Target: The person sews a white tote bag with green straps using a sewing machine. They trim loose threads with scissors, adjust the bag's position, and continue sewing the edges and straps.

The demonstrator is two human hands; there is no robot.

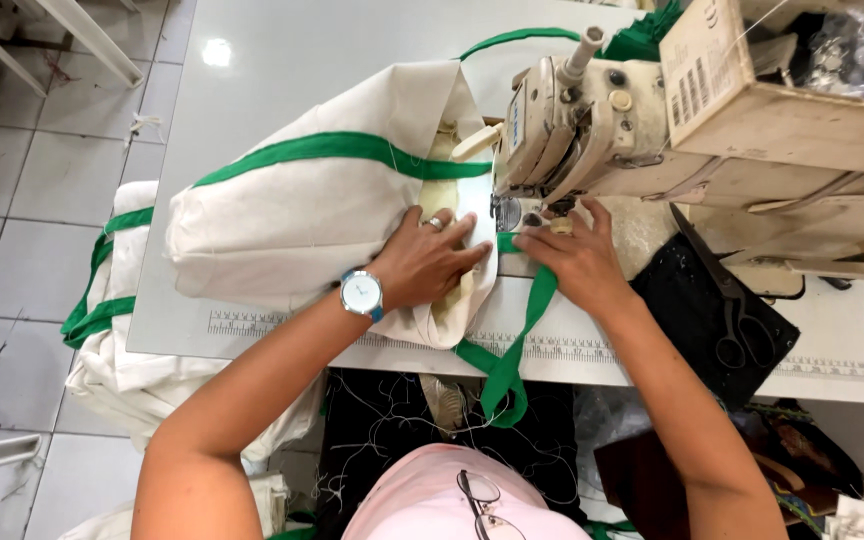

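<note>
A cream canvas bag (302, 215) with a green strap band lies on the sewing table (272, 60). My left hand (430, 260), with a ring and a wristwatch, presses flat on the bag's open edge just left of the needle. My right hand (577, 258) rests flat on the green strap (522, 335) right under the presser foot of the beige sewing machine (592, 125). The strap's loop hangs off the table's front edge.
Black scissors (727, 300) lie on a dark cloth right of my right hand. A cardboard box (752, 90) sits on the machine's arm. A pile of similar bags (122, 340) rests left of the table. A ruler strip (572, 348) runs along the front edge.
</note>
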